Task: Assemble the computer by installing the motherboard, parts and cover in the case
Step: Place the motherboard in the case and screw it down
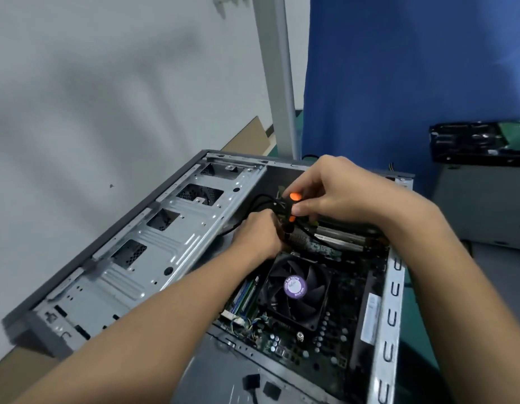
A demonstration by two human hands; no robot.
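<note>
An open grey computer case lies on its side in the middle of the view. The motherboard sits inside it, with a black CPU fan bearing a purple sticker. My right hand grips the top of an orange-and-black screwdriver that stands over the board's far end. My left hand holds the screwdriver's lower shaft, beside black cables. The tip and any screw are hidden by my fingers.
The metal drive-bay frame fills the case's left half. Two black connectors lie on the case floor at the bottom. A grey case with a black component on top stands at the right. White wall left, blue curtain behind.
</note>
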